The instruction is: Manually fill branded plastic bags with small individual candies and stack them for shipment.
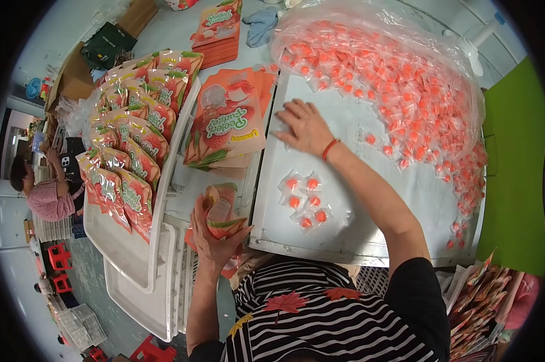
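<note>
My left hand (207, 244) is wrapped round a printed pink pouch (222, 205), whose mouth gapes upward near my body. Over the left side of a pale metal tray (345, 136), my right hand (307, 125) spreads its fingers and holds nothing. Below that hand lies a small group of red sweets (293, 201) in clear wrappers. A large heap of the same wrapped sweets (399, 90) covers the tray's far and right parts, some of it under clear plastic sheeting (369, 18). Flat pouches (227, 117) lie stacked just left of the tray.
Filled pouches (133, 142) stand in rows in a white plastic tray (118, 247) at my left. Another flat pouch stack (217, 36) and a blue cloth (260, 27) lie farther back. A green panel (517, 163) borders the right. Another person (46, 193) is at far left, near red stools (59, 256).
</note>
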Tool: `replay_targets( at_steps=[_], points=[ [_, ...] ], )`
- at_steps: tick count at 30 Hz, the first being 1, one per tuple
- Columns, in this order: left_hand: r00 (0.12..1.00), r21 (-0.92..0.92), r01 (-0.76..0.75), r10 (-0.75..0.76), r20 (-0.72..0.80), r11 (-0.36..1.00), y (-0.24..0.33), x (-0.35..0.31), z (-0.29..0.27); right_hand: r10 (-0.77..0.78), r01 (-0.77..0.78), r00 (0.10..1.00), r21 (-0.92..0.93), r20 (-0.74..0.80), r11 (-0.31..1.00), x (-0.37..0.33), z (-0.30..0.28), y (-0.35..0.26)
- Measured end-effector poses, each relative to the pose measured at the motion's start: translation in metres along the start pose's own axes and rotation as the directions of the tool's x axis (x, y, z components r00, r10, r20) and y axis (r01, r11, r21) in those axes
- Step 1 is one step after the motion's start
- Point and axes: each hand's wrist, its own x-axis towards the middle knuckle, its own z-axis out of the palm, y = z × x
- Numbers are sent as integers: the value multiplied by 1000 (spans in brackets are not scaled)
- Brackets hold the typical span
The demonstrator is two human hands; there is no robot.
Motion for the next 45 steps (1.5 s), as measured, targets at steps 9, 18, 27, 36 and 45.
replay_targets(
  at_steps=[9,18,27,36,45],
  points=[
    [998,-100,-30,35,53,995,1,7,10,106,-74,990,305,-90,950,-40,2,-71],
    [999,-70,-29,31,30,997,-6,-4,12,424,-570,806,-348,-413,744,-122,-98,53],
    [992,-70,-97,102,70,993,6,10,16,461,-421,783,188,-418,887,-122,-72,37],
    [995,-43,-77,80,61,996,6,4,14,743,-660,557,345,-371,667,-140,-104,58],
    [997,-109,-49,54,45,993,0,2,10,908,-181,404,964,-108,195,-144,-103,56]
  ],
)
